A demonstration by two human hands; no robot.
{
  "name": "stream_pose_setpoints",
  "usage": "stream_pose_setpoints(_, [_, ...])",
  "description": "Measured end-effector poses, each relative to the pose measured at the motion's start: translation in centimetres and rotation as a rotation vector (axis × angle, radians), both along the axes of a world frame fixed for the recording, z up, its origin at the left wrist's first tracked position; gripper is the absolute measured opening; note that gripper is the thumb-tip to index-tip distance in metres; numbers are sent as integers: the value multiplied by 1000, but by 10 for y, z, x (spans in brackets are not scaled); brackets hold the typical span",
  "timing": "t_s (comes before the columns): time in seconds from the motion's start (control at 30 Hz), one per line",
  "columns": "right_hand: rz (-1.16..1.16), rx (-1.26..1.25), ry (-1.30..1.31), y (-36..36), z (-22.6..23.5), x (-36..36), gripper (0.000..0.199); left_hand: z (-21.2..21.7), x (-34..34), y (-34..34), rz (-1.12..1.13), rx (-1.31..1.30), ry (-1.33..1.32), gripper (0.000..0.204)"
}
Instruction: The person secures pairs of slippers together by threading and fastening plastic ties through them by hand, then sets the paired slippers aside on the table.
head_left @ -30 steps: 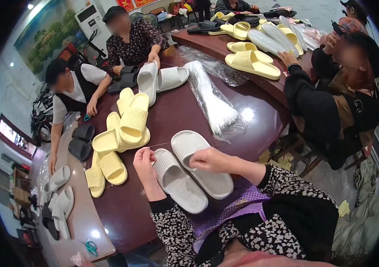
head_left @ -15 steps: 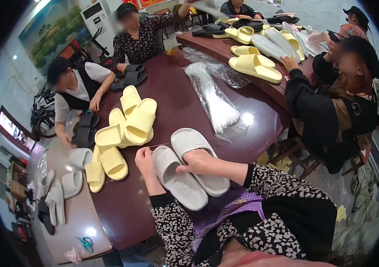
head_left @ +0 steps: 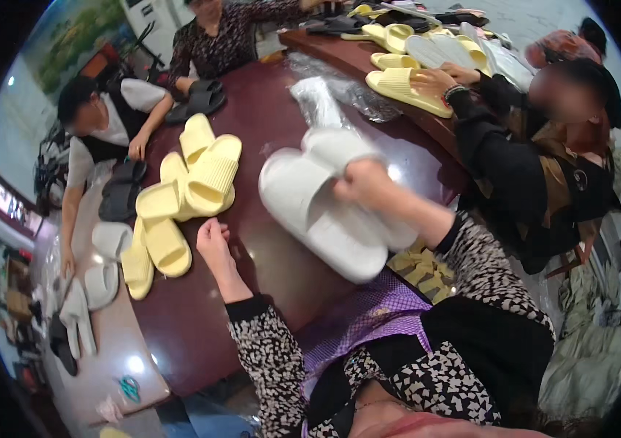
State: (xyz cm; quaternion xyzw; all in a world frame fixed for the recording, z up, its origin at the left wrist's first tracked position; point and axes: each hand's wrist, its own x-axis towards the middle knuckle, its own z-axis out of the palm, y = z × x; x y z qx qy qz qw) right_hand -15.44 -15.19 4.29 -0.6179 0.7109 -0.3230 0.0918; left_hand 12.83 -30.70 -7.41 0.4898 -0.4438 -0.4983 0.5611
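My right hand (head_left: pixel 365 182) grips a pair of light grey slippers (head_left: pixel 294 191), held together side by side and lifted off the table; they are smeared by motion. To their left, my left hand (head_left: pixel 216 247) is closed with its fingertips pressed together. Whether something thin is in its fingers I cannot make out. Just beyond that hand lies a heap of yellow slippers (head_left: pixel 212 171), several of them overlapping. Past the grey pair, a bundle of white strands in clear plastic (head_left: pixel 318 102) lies on the dark red table (head_left: pixel 267 270), partly covered by the slippers.
Grey slippers (head_left: pixel 101 285), black slippers (head_left: pixel 121 193) and green-handled scissors (head_left: pixel 129 389) lie on the lighter table at left. Co-workers sit around. One person's hand (head_left: pixel 434 82) rests by yellow slippers (head_left: pixel 398 86) on the raised table at right.
My right hand has lifted the grey slippers up from the table edge. My left hand has moved left, away from them. The thin line between left hand and slippers no longer shows.
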Motion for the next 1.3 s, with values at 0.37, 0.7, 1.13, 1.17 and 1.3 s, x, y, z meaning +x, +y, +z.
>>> stream_pose_setpoints(0.37, [-495, -395, 665, -70, 181, -299, 39, 6, -11, -2, 17, 15, -36, 20])
stream_pose_setpoints(0.7, [160, 147, -101, -50, 7, -110, 20, 31, -20, 15, 27, 61, 13, 17])
stream_pose_setpoints(1.13, [382, -12, -152, -174, 7, 33, 34, 108, -34, 59, 296, -403, -347, 16])
stream_pose_setpoints(1.17, [385, -18, -150, -175, 9, 29, 34, 117, -33, 57, 297, -477, -454, 16])
stream_pose_setpoints(1.3, [362, 15, -274, -158, 3, 37, 28, 124, -1, 36, 320, -641, -777, 20])
